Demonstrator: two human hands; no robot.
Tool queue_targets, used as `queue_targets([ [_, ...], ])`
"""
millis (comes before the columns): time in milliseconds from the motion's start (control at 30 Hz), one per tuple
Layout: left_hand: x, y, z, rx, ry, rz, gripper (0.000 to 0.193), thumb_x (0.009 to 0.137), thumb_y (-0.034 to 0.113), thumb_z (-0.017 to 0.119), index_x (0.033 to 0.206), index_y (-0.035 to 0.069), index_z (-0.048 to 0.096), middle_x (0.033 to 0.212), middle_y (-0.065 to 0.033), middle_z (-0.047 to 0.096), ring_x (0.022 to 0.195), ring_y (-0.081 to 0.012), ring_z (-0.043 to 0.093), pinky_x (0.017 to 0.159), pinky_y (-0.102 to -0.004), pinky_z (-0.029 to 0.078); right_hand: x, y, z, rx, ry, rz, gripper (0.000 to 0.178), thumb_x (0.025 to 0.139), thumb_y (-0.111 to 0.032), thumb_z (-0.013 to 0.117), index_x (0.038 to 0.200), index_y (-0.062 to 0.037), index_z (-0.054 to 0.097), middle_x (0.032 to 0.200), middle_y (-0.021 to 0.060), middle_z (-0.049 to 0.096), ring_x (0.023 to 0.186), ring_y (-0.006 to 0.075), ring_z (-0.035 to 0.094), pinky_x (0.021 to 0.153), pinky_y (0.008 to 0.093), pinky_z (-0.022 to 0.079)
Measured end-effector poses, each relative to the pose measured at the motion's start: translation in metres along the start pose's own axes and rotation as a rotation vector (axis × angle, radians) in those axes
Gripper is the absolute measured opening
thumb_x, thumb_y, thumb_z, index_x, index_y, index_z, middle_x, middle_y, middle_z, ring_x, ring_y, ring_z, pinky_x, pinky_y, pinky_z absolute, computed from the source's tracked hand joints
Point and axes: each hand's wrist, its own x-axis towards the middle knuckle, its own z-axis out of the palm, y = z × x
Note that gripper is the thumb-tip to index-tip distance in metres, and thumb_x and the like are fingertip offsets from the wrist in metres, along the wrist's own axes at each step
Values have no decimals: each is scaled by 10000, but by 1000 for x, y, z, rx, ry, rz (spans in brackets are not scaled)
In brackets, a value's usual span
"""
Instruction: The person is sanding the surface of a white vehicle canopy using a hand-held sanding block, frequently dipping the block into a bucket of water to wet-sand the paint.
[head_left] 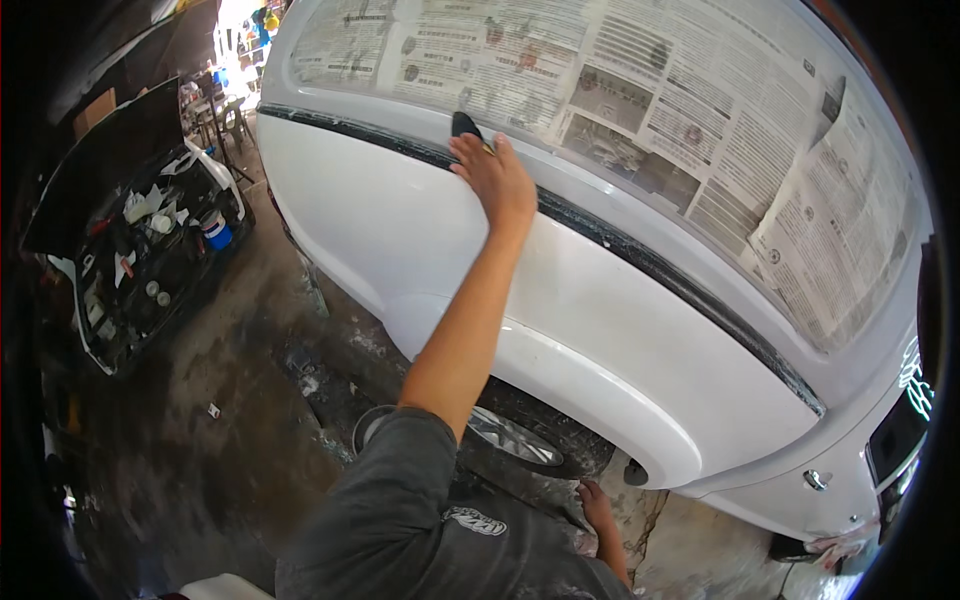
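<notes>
My left hand [495, 183] reaches up to the side of a white car [620, 310], its fingers closed round a black sanding pad [463, 125]. The pad's tip lies against the pale body strip just below the window, over a black trim strip [640, 250] marked with whitish dust. Most of the pad is hidden under the hand. Low on the right, my right hand [595, 500] hangs beside the wheel [515, 437], with its fingers loosely apart and nothing visible in them. Newspaper sheets [640, 90] cover the car's window.
At the left stands a dark detached car part [130, 270] used like a tray, bearing loose bits, cups and a blue-and-white can [216, 232]. Chairs [232, 120] stand in bright light behind. A door handle [816, 481] juts out at the right. The stained concrete floor [220, 420] is below.
</notes>
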Motion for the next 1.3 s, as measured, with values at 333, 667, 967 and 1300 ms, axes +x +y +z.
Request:
queue_targets([
  [333,-65,39,29,-140,-113,9,789,1103,383,330,1548,-200,38,1659,-370,8,1574,-450,-38,1270,-527,-58,15,6,-9,-36,38,-43,423,1042,-310,556,1286,28,629,1154,230,691,1074,338,674,907,408,512],
  [667,-59,35,22,-153,-88,36,729,1122,393,279,1549,-174,113,1653,-360,70,1577,-436,-4,1261,-560,-49,3,4,-2,-22,70,-88,414,1042,-299,571,1287,29,631,1087,190,722,957,257,723,873,376,537],
  [967,-142,54,55,-154,-229,78,760,1122,383,285,1537,-215,69,1639,-404,20,1571,-459,-36,1267,-543,-41,-3,-46,-4,-19,35,-83,398,1025,-307,580,1273,-5,654,1111,239,719,1117,413,679,952,436,512],
  [1300,-191,62,90,-69,-282,194,771,1111,370,353,1557,-185,57,1647,-394,-4,1570,-462,-59,1262,-552,-39,-21,-66,-6,39,29,-28,423,1039,-313,566,1288,21,642,1233,273,673,1189,407,644,1008,425,490],
])
